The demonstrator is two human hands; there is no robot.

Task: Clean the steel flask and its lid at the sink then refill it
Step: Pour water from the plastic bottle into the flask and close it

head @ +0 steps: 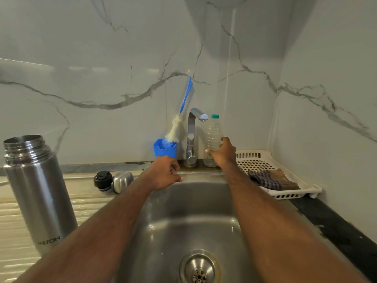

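Right hand takes the plastic bottle by the tap; flask waits open on the desk.

Right hand (222, 153) fingers wrapped round the clear plastic bottle (213, 137), green-capped, just right of the tap (192, 135). Left hand (165, 172) loosely curled over the sink (183, 217) back rim, holding nothing. Steel flask (38, 190) upright, uncapped, on the desk (12, 225) well to the left; black lid (103, 180) and steel cup (122, 180) lie beside each other near the sink. Likely fetching soap or water; next, uncap the bottle and bring the flask over.
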